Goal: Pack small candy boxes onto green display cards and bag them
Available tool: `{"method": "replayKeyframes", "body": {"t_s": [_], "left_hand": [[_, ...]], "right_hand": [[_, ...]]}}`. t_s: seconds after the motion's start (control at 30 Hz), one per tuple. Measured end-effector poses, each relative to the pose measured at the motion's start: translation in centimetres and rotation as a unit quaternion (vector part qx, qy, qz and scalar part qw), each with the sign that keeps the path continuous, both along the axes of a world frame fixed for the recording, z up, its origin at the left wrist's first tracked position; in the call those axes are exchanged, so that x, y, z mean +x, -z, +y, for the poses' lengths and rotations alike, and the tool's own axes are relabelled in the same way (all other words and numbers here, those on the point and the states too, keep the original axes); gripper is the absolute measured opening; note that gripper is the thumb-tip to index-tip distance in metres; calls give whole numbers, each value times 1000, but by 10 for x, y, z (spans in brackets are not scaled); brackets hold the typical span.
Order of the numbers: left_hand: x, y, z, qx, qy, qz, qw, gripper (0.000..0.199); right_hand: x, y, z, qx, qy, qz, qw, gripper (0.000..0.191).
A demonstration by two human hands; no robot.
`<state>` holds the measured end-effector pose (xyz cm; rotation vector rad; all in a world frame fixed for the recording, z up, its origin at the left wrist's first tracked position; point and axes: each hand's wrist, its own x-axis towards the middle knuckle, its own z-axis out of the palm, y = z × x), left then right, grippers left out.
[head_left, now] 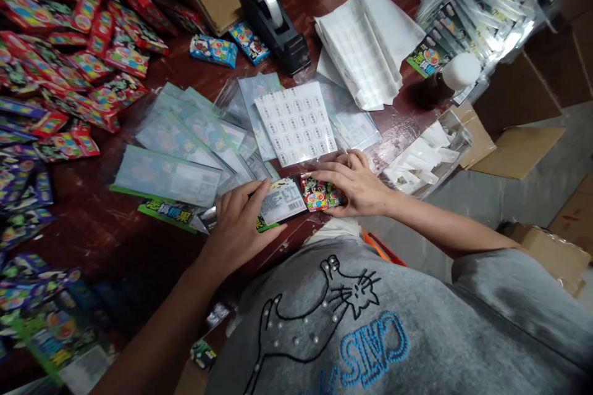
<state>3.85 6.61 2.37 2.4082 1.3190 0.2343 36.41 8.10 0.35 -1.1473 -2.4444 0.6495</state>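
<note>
Near the table's front edge, my left hand (241,222) holds the left end of a printed package (283,200) with a white label and barcode, thumb along its upper edge. My right hand (354,185) has its fingers closed over small red and green candy boxes (315,192) at the package's right end. Just above lies a white sheet of round stickers (299,123). Clear printed bags (169,173) overlap to the left, beside and behind my left hand.
Red candy boxes (88,68) are heaped at the left, purple ones (25,197) below them. A black tape dispenser (280,31) stands behind the sticker sheet. At right are a white-capped bottle (461,72), stacked filled packs (486,6) and a box of white scraps (424,154).
</note>
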Motion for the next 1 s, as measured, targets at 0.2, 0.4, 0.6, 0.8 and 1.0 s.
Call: {"method": "replayKeyframes", "body": {"t_s": [0.2,0.4,0.6,0.8,1.0], "left_hand": [[-8,7,3,-13,24,19,999,81],[24,-15,-5,14,70,79,994,70],[69,-26,-6,2,110,140,984,13],[76,-24,0,-37,143,194,970,17],[70,-27,1,-39,117,172,977,20]], "right_hand": [[13,-3,2,-65,-116,2,991,76],[33,-10,3,-80,13,58,995,88],[36,-13,-4,-47,65,69,994,86],[27,-11,-10,-49,61,56,995,87],[25,-6,-12,-26,47,64,996,93]]}}
